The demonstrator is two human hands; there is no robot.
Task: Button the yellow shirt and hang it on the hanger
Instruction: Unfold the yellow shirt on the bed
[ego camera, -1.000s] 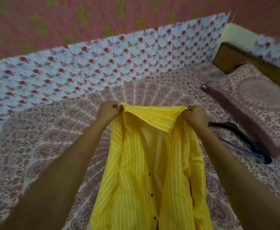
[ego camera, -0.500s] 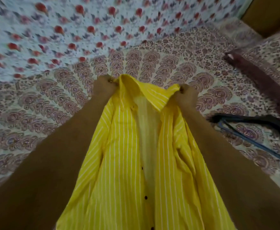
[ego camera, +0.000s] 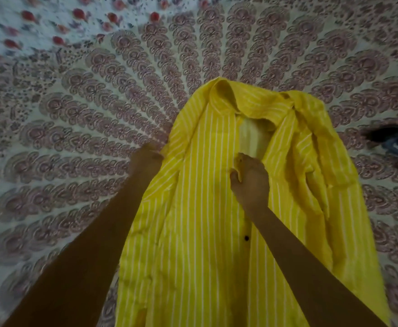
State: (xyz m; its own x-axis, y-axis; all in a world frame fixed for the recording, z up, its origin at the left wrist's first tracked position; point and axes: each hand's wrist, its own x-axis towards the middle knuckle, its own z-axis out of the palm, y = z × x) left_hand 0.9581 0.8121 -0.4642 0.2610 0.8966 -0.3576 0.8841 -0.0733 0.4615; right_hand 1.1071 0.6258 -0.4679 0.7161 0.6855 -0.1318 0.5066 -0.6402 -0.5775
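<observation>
the bed [ego camera: 75,138] carries the yellow shirt [ego camera: 205,267] at the frame's centre, front open; the hanger [ego camera: 393,140] lies at the right edge. the right grip [ego camera: 250,180] is clamped on the shirt's front edge; the left grip [ego camera: 146,156] touches its left side, clamped or not i cannot tell. best to flatten and align both fronts before working the dark button [ego camera: 246,237]

No readable text, label, brand or number: none on the shirt [ego camera: 193,208], none on the bedsheet [ego camera: 75,138] (pattern only, blurred toward 12 o'clock).
</observation>
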